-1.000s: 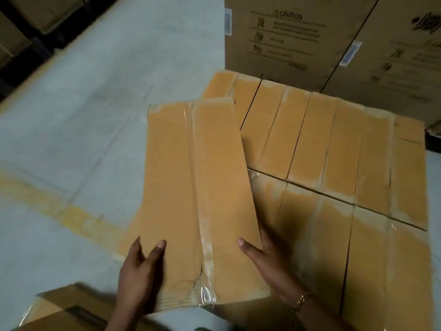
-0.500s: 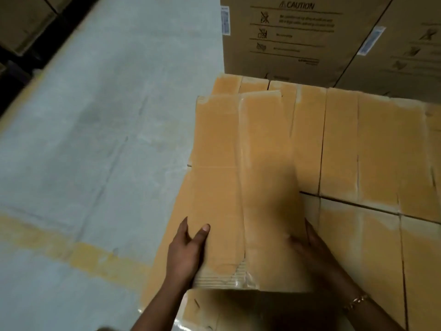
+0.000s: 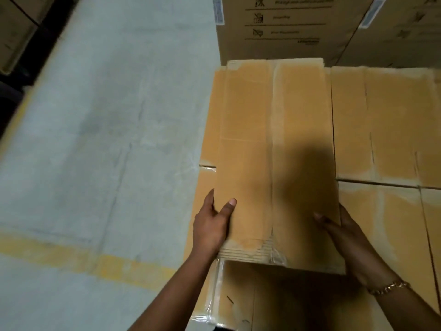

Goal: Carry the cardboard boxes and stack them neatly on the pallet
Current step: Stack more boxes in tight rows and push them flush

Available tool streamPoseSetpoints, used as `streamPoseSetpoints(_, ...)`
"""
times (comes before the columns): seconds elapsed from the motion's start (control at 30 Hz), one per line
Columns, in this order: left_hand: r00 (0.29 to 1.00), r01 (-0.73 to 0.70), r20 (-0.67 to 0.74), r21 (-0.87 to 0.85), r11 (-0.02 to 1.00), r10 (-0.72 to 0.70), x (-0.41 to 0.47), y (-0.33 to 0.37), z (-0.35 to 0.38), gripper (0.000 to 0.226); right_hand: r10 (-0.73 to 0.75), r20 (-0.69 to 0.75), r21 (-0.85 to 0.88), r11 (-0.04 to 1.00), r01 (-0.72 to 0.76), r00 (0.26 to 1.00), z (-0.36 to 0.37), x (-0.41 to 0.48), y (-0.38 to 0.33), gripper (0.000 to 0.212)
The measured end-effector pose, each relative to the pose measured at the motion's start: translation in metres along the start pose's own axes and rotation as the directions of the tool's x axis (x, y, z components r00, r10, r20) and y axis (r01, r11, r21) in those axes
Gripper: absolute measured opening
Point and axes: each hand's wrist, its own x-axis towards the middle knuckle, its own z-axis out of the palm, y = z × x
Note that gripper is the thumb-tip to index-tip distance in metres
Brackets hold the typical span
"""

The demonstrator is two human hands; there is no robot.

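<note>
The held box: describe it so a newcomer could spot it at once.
Below the tall printed cartons lies a layer of tan boxes. Over its left side is one box, the only one held at its near end by the left hand and right hand.

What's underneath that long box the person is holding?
A layer of similar tan boxes; their tops show around its left, right and near edges. The long box, gripped by the left hand and right hand, hides whatever lies directly beneath.
</note>
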Motion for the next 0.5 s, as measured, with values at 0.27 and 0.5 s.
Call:
streamPoseSetpoints(0.27, 0.999, -0.043, -0.019, -0.030, 0.999, 0.043, -0.013, 0.018, 0.017, 0.053, 0.007, -0.002, -0.018, 1.000, -0.007, 1.000, -0.025, -0.003, -0.013, 0.071)
streamPoseSetpoints(0.5, 0.998, -0.064, -0.005, -0.063, 0.996, 0.064, 0.036, 0.033, -0.002, 0.035, 0.012, -0.060, -0.037, 0.999, -0.015, 0.998, 0.007, 0.033, -0.024, 0.076)
